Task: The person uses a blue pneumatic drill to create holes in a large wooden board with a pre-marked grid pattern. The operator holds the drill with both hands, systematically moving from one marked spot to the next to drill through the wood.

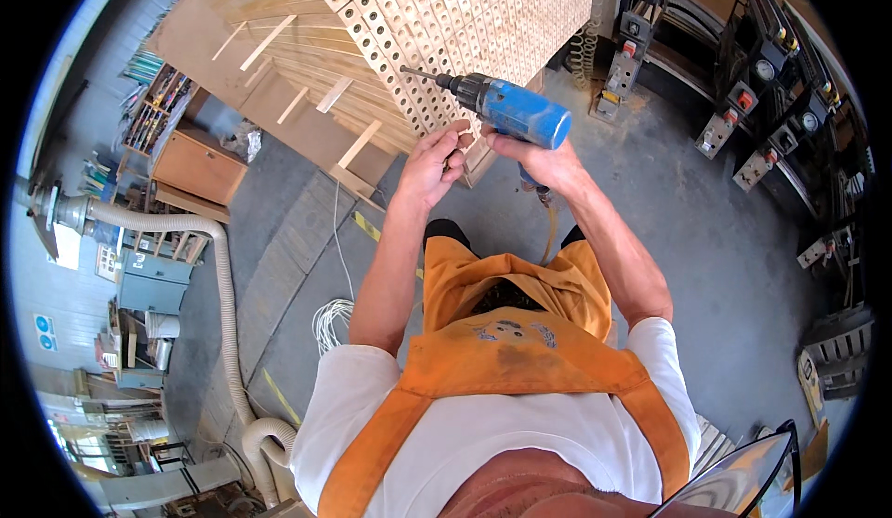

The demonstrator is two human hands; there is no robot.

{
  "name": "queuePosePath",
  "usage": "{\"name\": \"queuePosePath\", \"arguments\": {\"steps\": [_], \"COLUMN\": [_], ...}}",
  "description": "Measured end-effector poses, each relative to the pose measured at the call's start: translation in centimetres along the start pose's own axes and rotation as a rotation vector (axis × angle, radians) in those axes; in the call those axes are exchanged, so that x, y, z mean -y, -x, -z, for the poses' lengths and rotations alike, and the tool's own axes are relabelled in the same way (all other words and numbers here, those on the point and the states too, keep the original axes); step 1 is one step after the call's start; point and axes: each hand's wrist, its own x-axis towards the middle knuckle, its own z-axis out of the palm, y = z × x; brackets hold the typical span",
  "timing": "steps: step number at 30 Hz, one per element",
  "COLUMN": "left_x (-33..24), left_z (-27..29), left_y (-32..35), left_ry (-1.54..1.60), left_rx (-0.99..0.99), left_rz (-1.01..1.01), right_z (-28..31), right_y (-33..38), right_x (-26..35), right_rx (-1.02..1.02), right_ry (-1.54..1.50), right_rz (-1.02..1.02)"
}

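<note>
My right hand [537, 157] is wrapped round the grip of a blue power drill [522, 112] with a black chuck. A long thin bit [418, 73] points left from the chuck, over the wooden blocks. Close beside it, my left hand [431, 165] is closed, fingertips pinched together. Something small and dark shows between those fingers, too small to name. In front of both hands stands a large stack of pale wooden blocks with rows of round holes [409, 16]; some holes near the left edge look dark inside.
Loose wooden strips [268, 42] lie on a brown board at the left of the stack. A hose [550, 230] hangs below the drill. Coiled white cable [332, 323] and a ribbed duct [226, 304] lie at left. Machines with gauges [764, 70] line the right.
</note>
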Motion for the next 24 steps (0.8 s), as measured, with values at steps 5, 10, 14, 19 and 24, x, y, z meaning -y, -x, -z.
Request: {"name": "queuePosePath", "arguments": {"steps": [5,10,14,19,24], "left_x": [-1.2,-4.1,-4.7,-4.7,-5.9], "left_z": [0.3,0.8,0.6,-0.9,-2.3], "left_y": [0.4,-0.9,-1.1,-1.8,-4.5], "left_ry": [0.031,0.232,0.164,-0.081,-0.049], "left_rx": [-0.008,0.009,0.077,0.039,-0.080], "left_rz": [-0.070,-0.208,-0.150,-0.134,-0.181], "right_z": [0.2,2.1,4.2,5.2,3.4], "right_y": [0.6,3.2,4.2,4.8,3.5], "right_x": [-0.1,-0.2,-1.1,-2.5,-2.3], "right_rx": [0.005,0.034,0.070,0.042,-0.010], "right_ry": [-0.061,-0.226,-0.309,-0.276,-0.188], "right_rz": [-0.016,-0.109,-0.252,-0.228,-0.154]}}
